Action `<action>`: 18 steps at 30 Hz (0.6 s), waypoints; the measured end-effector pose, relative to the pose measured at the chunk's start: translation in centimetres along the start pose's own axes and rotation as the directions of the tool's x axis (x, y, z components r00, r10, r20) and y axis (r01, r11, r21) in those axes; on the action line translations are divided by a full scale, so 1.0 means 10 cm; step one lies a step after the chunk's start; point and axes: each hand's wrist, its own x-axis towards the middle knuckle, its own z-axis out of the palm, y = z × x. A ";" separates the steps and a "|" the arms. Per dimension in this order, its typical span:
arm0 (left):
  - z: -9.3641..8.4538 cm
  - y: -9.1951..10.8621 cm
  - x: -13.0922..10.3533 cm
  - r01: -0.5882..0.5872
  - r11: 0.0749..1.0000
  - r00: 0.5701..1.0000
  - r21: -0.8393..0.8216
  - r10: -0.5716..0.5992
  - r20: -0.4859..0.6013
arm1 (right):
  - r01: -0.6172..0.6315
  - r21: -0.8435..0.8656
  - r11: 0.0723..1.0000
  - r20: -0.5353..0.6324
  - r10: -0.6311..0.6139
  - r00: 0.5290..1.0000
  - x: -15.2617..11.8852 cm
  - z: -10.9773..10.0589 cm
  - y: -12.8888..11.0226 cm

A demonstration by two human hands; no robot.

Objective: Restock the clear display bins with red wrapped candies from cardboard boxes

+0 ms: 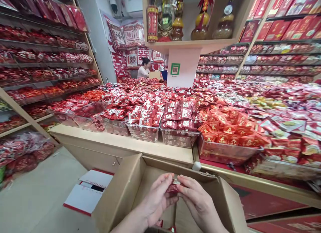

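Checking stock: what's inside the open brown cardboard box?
Bits of small red wrapped packets show low inside; the left hand, right hand and forearms cover much of the interior.

Packet (172,187): small, dark red, pale marking on top
Held: between left hand (158,194) and right hand (197,196)
Place: above the open cardboard box (119,191)

You face a tabletop (115,141) with clear bins (142,135) lined along its near edge; on the floor (45,196), near left, lies a white box (82,197).
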 end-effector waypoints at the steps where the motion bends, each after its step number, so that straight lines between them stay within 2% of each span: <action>1: 0.02 0.03 0.01 0.006 1.000 1.000 -0.029 -0.005 0.028 | -0.004 0.018 1.000 0.001 0.004 1.000 0.03 0.00 -0.02; 3: 0.06 0.09 0.05 -0.109 0.994 0.994 0.002 0.109 0.017 | -0.142 0.141 0.980 -0.065 0.152 0.986 0.09 0.00 -0.08; 5: 0.09 0.14 0.08 -0.265 0.959 0.964 0.096 0.265 0.011 | -0.329 0.354 0.876 -0.116 0.390 0.913 0.16 0.00 -0.13; 7: 0.13 0.19 0.11 -0.374 0.911 0.928 0.174 0.370 0.055 | -0.433 0.538 0.723 -0.063 0.547 0.835 0.25 -0.02 -0.15; 9: 0.15 0.23 0.13 -0.422 0.885 0.906 0.198 0.411 0.098 | -0.458 0.632 0.625 0.008 0.586 0.810 0.32 -0.07 -0.14; 14: 0.15 0.31 0.15 -0.377 0.912 0.926 0.162 0.367 0.085 | -0.453 0.745 0.490 0.033 0.650 0.759 0.41 -0.15 -0.12; 16: 0.14 0.32 0.15 -0.372 0.915 0.928 0.159 0.359 0.101 | -0.479 0.743 0.467 0.069 0.659 0.749 0.43 -0.14 -0.11; 18: 0.14 0.31 0.15 -0.363 0.917 0.929 0.165 0.343 0.139 | -0.499 0.710 0.497 0.085 0.643 0.761 0.45 -0.13 -0.11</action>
